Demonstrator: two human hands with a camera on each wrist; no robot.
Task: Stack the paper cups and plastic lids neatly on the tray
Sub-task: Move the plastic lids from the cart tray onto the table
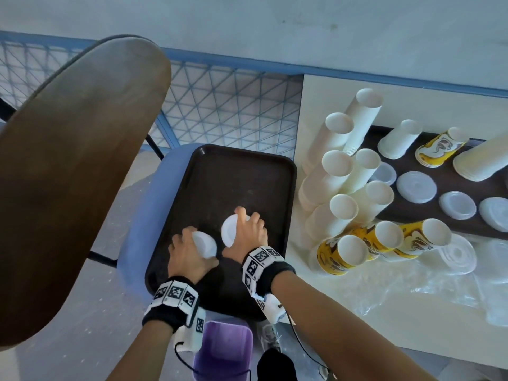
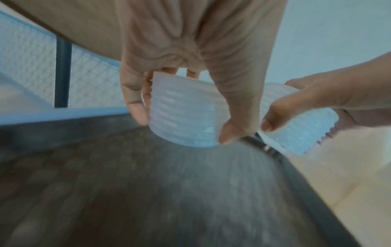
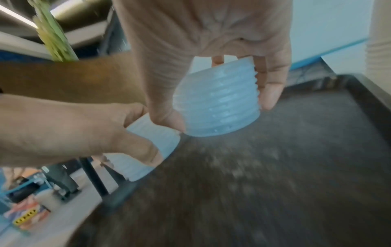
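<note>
1. Nearest the head camera: two forearms with black wristbands carrying square-patterned markers, reaching down over a dark brown rectangular plastic tray [image 1: 247, 171] that rests on a blue seat [image 1: 143, 215].
2. Left hand [image 1: 187, 257] — fingers and thumb curled round a short nested stack of translucent white plastic lids [image 1: 204, 244], clamped on its ribbed sides; wrist view shows the bottom rim at or just above the tray floor, contact not certain owing to blur.
3. Right hand [image 1: 248, 233] — clamped likewise round a second short stack of translucent white lids [image 1: 228, 229], just beside the first, over the near half of the tray.
4. Judged step: setting both lid stacks down on the tray, side by side.
5. Advice for doing it well:
   - Lower each stack flat, rim level with the tray floor — a tilted landing would likely fan the lids.
   - Keep the two stacks apart enough that neighbouring fingers do not knock the other stack on release.
   - Release thumb and fingers together, then lift straight up.
   - Leave the far half of the tray free for cups.
6. Remaining work, well apart on the cream table [image 1: 384, 312] to the right: nested stacks of white paper cups [image 1: 341, 207], yellow printed paper cups [image 1: 343, 254], and loose clear round lids [image 1: 416, 187] on a dark board.
</note>
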